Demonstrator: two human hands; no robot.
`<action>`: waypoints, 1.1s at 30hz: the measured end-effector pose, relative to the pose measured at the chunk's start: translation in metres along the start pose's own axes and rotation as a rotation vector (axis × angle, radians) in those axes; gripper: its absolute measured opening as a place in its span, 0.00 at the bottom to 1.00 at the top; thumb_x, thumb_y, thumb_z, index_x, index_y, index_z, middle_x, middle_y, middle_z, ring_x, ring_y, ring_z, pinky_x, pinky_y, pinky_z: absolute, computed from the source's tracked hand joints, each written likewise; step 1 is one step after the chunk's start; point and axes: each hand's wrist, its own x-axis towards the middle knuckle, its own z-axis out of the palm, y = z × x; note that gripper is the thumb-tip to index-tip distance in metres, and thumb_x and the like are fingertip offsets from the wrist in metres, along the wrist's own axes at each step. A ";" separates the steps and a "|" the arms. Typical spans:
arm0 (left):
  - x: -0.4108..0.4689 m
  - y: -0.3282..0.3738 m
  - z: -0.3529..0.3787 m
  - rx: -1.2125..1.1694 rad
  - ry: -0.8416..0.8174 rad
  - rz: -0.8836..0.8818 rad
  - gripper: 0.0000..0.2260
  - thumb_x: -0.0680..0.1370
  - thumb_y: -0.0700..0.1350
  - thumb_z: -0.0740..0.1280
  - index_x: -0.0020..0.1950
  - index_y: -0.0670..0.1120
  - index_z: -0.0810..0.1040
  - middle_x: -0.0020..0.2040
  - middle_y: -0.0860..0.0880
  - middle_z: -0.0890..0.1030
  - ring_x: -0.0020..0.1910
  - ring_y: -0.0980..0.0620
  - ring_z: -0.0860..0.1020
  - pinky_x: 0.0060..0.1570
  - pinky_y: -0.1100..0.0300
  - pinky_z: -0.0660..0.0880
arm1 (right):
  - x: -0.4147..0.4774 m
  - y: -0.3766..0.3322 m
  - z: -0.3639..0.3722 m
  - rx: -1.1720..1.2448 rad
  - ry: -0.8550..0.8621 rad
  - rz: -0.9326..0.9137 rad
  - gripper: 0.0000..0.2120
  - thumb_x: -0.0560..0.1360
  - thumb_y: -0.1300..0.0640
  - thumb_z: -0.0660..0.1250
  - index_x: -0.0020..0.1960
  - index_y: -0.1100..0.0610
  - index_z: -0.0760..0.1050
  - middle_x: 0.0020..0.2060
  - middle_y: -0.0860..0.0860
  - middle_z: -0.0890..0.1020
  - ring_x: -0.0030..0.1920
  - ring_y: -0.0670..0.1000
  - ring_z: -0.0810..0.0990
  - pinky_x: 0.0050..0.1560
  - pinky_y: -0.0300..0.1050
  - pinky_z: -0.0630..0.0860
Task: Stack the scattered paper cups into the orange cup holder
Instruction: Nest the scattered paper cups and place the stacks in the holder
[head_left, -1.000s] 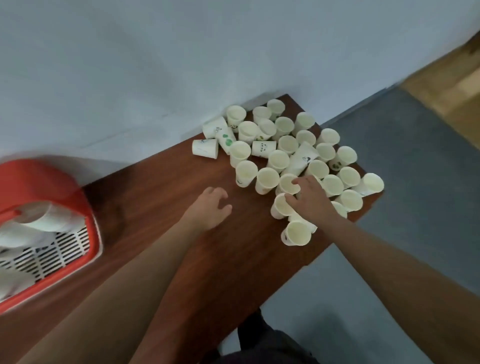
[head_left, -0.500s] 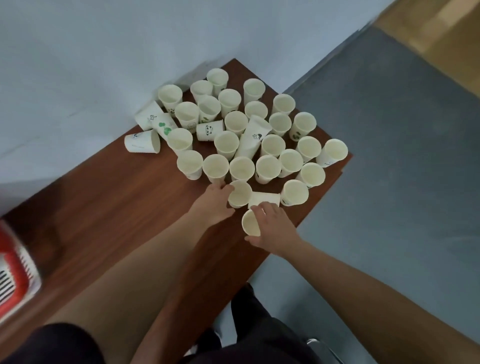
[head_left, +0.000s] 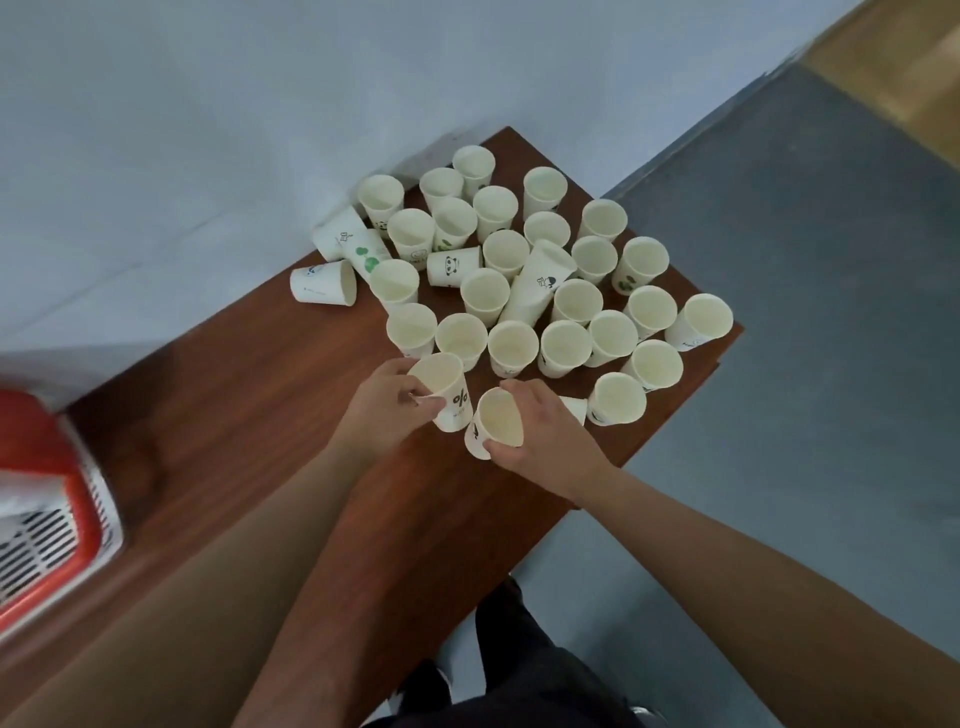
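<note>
Several white paper cups (head_left: 519, 291) crowd the far right end of a brown wooden table (head_left: 234, 415), most upright, a few on their sides. My left hand (head_left: 387, 408) grips one cup with a black print (head_left: 447, 389), lifted just in front of the cluster. My right hand (head_left: 545, 434) holds another cup (head_left: 496, 423), tilted with its mouth toward me, right beside the first. The orange cup holder (head_left: 47, 499) sits at the table's left edge, partly out of frame, with white cups lying in it.
A pale wall runs behind the table. Grey floor lies to the right and below the table's edge, with a wooden strip at the top right. My dark trousers and shoes show at the bottom. One cup (head_left: 574, 408) lies behind my right hand.
Both hands have each picked up a cup from the near edge of the cluster and lifted them close together. The view has shifted, bringing the orange holder back in at the left.
</note>
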 end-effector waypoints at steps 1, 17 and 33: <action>-0.007 -0.002 -0.012 -0.039 0.040 -0.023 0.03 0.74 0.49 0.74 0.43 0.51 0.82 0.62 0.61 0.74 0.52 0.63 0.76 0.46 0.73 0.67 | 0.006 -0.011 -0.004 0.019 0.000 -0.011 0.35 0.71 0.46 0.73 0.72 0.56 0.65 0.64 0.54 0.72 0.64 0.54 0.71 0.63 0.45 0.68; -0.240 -0.175 -0.169 -0.250 0.552 -0.444 0.35 0.66 0.54 0.78 0.70 0.52 0.69 0.65 0.49 0.68 0.64 0.50 0.70 0.68 0.47 0.71 | 0.044 -0.259 0.102 0.043 -0.214 -0.358 0.38 0.72 0.45 0.74 0.75 0.50 0.59 0.69 0.48 0.69 0.67 0.49 0.70 0.64 0.47 0.74; -0.302 -0.295 -0.237 0.090 0.935 -0.583 0.33 0.70 0.61 0.75 0.70 0.46 0.72 0.63 0.45 0.75 0.63 0.42 0.69 0.66 0.45 0.67 | 0.036 -0.399 0.225 0.079 -0.285 -0.451 0.35 0.71 0.49 0.75 0.73 0.51 0.62 0.66 0.49 0.69 0.63 0.49 0.73 0.59 0.45 0.77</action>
